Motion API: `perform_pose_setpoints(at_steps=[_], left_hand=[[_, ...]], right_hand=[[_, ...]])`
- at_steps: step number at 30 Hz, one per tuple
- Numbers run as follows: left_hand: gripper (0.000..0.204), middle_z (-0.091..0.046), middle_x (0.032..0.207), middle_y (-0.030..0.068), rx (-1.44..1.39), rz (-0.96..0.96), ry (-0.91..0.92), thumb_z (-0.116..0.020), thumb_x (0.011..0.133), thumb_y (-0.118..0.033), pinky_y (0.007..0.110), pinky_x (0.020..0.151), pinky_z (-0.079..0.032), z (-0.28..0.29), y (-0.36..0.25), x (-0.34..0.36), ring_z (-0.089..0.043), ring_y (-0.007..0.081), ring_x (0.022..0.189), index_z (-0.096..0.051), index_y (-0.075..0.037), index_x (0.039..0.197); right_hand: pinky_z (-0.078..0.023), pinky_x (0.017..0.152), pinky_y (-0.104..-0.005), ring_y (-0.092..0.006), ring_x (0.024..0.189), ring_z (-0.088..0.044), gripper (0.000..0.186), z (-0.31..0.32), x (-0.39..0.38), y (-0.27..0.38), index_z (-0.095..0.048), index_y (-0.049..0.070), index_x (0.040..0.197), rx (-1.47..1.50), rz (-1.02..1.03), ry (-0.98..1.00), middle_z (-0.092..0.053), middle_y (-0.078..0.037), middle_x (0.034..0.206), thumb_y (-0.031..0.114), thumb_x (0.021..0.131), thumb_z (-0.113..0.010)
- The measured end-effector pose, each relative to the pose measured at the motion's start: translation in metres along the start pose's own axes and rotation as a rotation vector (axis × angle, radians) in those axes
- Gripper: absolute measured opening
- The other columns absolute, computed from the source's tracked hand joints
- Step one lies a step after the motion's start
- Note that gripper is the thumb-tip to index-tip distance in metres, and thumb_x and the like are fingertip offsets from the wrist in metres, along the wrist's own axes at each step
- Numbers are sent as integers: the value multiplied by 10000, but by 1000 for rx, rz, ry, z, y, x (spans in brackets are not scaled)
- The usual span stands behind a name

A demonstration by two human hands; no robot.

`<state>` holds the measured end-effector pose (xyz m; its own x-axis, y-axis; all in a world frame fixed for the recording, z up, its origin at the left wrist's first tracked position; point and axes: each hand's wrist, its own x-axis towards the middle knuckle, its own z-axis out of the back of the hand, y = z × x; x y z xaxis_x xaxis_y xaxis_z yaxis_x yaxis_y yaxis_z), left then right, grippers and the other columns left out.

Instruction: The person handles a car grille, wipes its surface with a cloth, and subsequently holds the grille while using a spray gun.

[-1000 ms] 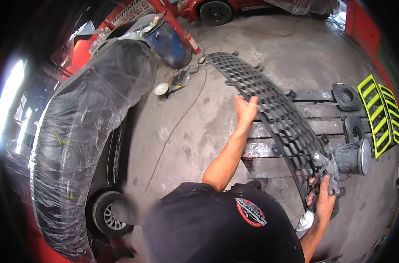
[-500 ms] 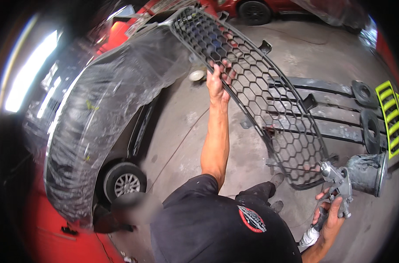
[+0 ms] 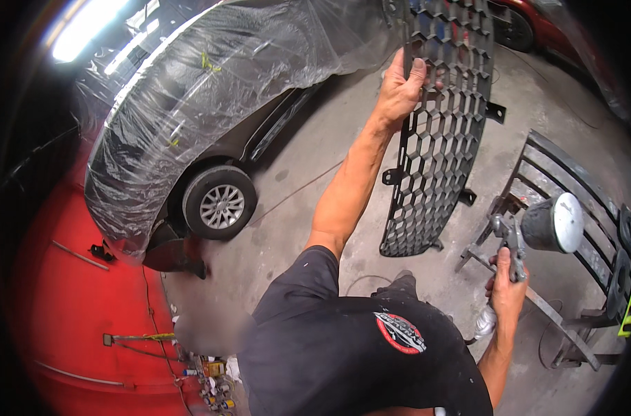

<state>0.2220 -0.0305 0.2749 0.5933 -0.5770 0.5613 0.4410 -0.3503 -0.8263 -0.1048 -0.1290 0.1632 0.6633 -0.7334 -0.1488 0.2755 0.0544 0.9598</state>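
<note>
A black car grille (image 3: pixel 436 132) with honeycomb openings is held up in front of me, its long side running nearly up and down the view. My left hand (image 3: pixel 402 90) is closed on its left edge near the upper end, some fingertips showing through the mesh. Small mounting tabs stick out along both of its sides. Lower right, my right hand (image 3: pixel 509 295) wraps round the handle of a metal spray gun (image 3: pixel 513 246) with a grey paint cup (image 3: pixel 552 223). The gun is apart from the grille. Whether the trigger is pressed I cannot tell.
At left stands a car under clear plastic sheeting (image 3: pixel 211 76), its wheel (image 3: pixel 222 206) exposed. Dark slatted parts (image 3: pixel 572 173) lie on a metal stand (image 3: pixel 561 326) at right. Small cans and bottles (image 3: pixel 215 378) sit beside a red surface (image 3: pixel 59 305). A thin hose crosses the floor.
The grille has swung from a diagonal slant to nearly upright, its lower end moving left. The spray gun is now farther from that end. My view has shifted, showing more of the stand.
</note>
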Motion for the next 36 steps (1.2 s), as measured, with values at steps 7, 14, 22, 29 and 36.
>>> perform_pose_setpoints(at_steps=[7,14,22,29,36], left_hand=[[416,-565,1044,107,-238,340,139,-441,969,-294,373,744,-534,73,29,-25,-600,189,872,-321,-172,1348],[516,-569,994,48,-59,541,306,-352,952,-491,307,716,-498,115,85,-71,-567,139,794,-400,-145,1331],[463,-611,1040,44,159,540,483,-405,983,-337,260,797,-447,147,105,-152,-572,100,876,-385,-97,1378],[432,-626,1035,207,486,614,596,-556,893,-251,371,845,-458,156,89,-159,-611,319,966,-476,-43,1263],[398,-633,982,222,651,677,765,-621,824,-181,406,810,-469,180,143,-194,-606,355,944,-535,-8,1172]], right_hand=[[-356,332,-255,-102,373,-467,518,-83,-15,20,-587,14,751,115,5,412,-539,-44,554,512,880,-522],[-337,366,-247,-82,365,-437,507,-144,10,78,-622,28,777,64,146,374,-456,5,438,517,876,-532],[-358,386,-237,-82,417,-455,473,-155,38,70,-589,11,818,108,94,-86,-481,1,536,479,883,-558],[-331,361,-231,-79,383,-435,442,-154,14,47,-593,26,802,36,-141,140,-474,-3,512,460,880,-565],[-329,366,-236,-91,376,-434,418,-168,2,22,-589,14,801,-39,-312,307,-469,-4,485,427,855,-621]])
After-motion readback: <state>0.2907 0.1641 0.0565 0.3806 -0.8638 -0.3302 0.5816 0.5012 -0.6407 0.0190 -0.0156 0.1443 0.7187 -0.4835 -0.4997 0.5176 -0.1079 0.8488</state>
